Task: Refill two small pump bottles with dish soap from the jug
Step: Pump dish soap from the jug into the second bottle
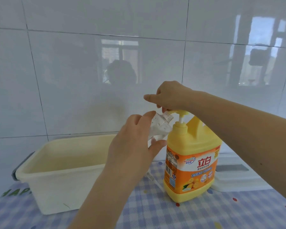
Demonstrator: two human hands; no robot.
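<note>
Soap jug (191,156) pump time
Right hand (169,96) presses the pump head (229,112); left hand (132,141) grips a tilted clear bottle (160,128) at the spout.

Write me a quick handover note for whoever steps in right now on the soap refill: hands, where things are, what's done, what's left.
Left hand grips a clear small bottle, cap off, tilted with its mouth at the jug's nozzle.
Right hand rests on the pump head of the yellow soap jug, which stands on the checked cloth.
Done: bottle opened and positioned; it looks nearly empty.
Left: pump it full, recap. Second bottle is not in view.
</note>
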